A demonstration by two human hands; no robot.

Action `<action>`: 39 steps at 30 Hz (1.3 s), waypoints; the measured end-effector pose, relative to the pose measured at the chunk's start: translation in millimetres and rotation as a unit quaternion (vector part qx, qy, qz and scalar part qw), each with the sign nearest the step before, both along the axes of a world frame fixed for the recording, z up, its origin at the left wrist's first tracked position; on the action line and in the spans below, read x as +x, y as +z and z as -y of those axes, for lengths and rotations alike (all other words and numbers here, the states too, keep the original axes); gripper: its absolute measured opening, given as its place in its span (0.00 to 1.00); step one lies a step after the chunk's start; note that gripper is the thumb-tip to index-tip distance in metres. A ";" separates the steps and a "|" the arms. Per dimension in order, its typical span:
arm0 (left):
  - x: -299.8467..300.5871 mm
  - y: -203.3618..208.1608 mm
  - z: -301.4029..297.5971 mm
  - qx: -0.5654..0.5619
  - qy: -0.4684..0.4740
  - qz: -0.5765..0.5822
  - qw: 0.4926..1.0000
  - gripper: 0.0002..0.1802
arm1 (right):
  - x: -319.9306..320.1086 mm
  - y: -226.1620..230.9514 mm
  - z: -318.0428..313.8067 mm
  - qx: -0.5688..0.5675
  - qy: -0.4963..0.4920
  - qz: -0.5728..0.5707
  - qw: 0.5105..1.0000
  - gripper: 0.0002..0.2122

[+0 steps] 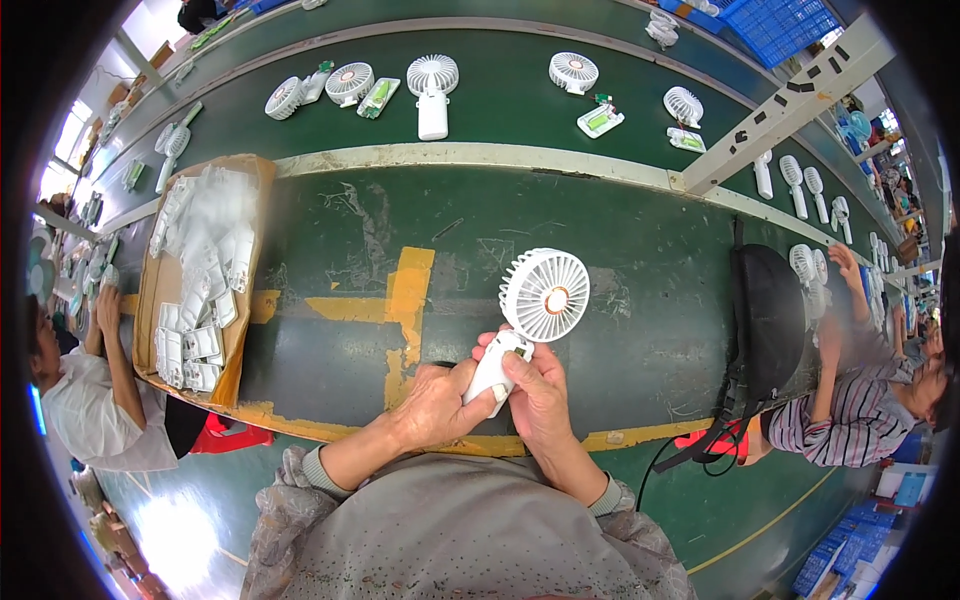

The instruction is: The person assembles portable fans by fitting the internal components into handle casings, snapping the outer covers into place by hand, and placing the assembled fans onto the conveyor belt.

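Left hand [432,400] and right hand [541,405] are together in front of me, both closed on one white handheld fan [541,305], which I hold up over the near edge of the green bench [640,340]. My left fingers wrap the handle [488,378] from its side and my right thumb presses near the neck; I can't see what the fingertips behind it are doing. As far as I can judge, this piece is well along: head and handle are joined, and the handle looks mostly closed. Some fans beyond the bench, like the one beside an opened handle part [600,121] with a green piece showing, look less finished. What is left on mine I can't tell for certain; a small dark greenish patch near the neck could be a window or an uncovered part, and my fingers hide much of the rest. The fan looks clean and white, its round head tilted up and a little to my right, with fine ribs running out from a pale hub ringed in orange. To my left, a cardboard tray [258,225] holds many small white pieces [200,345].
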State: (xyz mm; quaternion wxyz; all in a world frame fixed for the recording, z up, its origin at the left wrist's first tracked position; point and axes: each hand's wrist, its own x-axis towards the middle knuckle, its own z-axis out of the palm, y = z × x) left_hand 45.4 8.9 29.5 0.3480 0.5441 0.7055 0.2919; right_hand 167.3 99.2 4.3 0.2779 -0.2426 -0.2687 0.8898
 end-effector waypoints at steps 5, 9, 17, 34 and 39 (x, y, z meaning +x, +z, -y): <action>0.2 -9.7 -12.0 -0.051 0.077 0.239 0.967 0.14 | -6.0 -4.9 -11.7 0.015 -0.007 0.016 1.000 0.19; -13.5 -10.6 -27.7 -0.049 0.103 0.339 0.934 0.15 | -12.7 -11.4 -30.6 0.064 0.021 0.047 0.997 0.18; -76.4 6.9 -153.5 0.259 0.162 -0.198 0.931 0.19 | -23.5 -41.9 -41.6 0.191 0.063 0.156 0.967 0.15; -233.5 -14.4 -257.4 -0.025 0.257 -0.432 0.864 0.21 | -22.1 -37.9 -47.1 0.182 0.101 0.153 0.966 0.12; -265.6 -54.7 -224.0 -0.008 0.252 -0.415 0.874 0.18 | -23.0 -38.6 -46.1 0.170 0.100 0.146 0.969 0.12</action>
